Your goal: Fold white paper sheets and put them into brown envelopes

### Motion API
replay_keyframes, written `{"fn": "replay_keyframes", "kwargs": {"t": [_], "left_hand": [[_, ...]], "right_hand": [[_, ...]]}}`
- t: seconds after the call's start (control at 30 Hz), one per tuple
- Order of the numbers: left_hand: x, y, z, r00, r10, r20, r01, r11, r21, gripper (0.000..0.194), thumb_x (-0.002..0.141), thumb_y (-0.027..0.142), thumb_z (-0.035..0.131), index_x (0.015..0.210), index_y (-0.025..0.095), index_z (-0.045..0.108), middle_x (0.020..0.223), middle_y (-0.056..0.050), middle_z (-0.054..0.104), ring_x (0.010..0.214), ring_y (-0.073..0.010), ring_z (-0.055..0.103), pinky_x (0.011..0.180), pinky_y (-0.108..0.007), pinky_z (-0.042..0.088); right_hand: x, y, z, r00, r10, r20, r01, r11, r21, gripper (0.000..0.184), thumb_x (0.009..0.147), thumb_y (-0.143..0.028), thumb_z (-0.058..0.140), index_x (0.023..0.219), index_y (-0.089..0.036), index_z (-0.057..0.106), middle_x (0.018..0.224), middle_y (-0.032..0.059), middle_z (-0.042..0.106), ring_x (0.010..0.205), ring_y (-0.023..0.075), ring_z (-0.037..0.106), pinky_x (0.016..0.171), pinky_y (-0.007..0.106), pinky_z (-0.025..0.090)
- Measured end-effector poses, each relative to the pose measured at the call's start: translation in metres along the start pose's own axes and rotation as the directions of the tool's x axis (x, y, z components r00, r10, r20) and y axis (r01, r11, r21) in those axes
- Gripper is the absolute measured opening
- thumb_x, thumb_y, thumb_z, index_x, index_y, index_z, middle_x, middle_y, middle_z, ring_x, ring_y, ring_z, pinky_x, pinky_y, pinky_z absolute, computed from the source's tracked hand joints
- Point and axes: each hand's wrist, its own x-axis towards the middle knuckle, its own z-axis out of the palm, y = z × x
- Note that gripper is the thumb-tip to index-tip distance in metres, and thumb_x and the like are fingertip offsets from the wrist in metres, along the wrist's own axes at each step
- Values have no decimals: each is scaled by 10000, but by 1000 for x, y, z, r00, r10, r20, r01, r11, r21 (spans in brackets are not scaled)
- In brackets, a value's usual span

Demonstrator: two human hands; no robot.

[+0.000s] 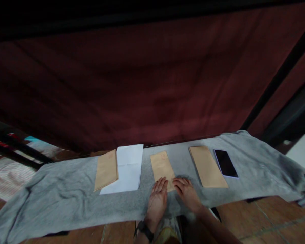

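Note:
A brown paper envelope (163,165) lies flat on the grey cloth in front of me, with a small reddish print at its far end. My left hand (158,193) rests on its near left part, fingers stretched out and lying flat. At the near right corner, my right hand (186,191) touches the paper with its fingers slightly bent, the palm over the cloth. Nothing is visibly lifted by either hand. The envelope's near edge is partly hidden under the fingers.
To the left, another brown envelope (106,170) overlaps folded white paper sheets (129,166). A stack of brown envelopes (207,167) lies on the right beside a phone (225,163). Grey cloth (66,189) covers the narrow surface; dark red fabric (152,84) hangs behind it.

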Motion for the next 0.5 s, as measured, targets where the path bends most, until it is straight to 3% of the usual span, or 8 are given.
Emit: {"fn": "replay_keyframes", "kwargs": {"t": [0.1,0.27,0.4,0.5], "left_hand": [[-2,5,2,1000,0,-16,1,998,61,577,915,62,384,1467,203,480,1524,-76,508,1429,-210,442,1175,-460,421],[-5,2,2,1000,2,-5,-2,997,76,640,868,30,381,1482,191,465,1527,-86,501,1429,-213,441,1176,-450,418],[-2,2,5,998,-62,-18,62,997,35,561,921,83,366,1446,214,511,1484,-70,556,1392,-215,493,1148,-447,448],[17,8,8,991,-135,-20,134,991,-24,468,971,161,359,1378,212,584,1432,-81,604,1347,-223,541,1133,-442,465]], "right_hand": [[-9,-18,8,995,-88,-42,85,994,-70,432,975,-148,444,1369,-257,587,1383,54,637,1270,227,583,1122,447,417],[-32,-31,22,983,-163,-89,151,980,-130,563,1012,-305,458,1557,-213,351,1540,83,480,1386,227,486,1188,438,342],[-42,-21,23,978,-200,-58,187,966,-178,592,1024,-369,467,1575,-226,305,1569,59,433,1430,226,431,1216,443,281],[-42,-18,25,982,-180,-50,168,969,-179,551,1023,-397,468,1545,-246,374,1561,46,447,1421,232,443,1212,456,293]]}}
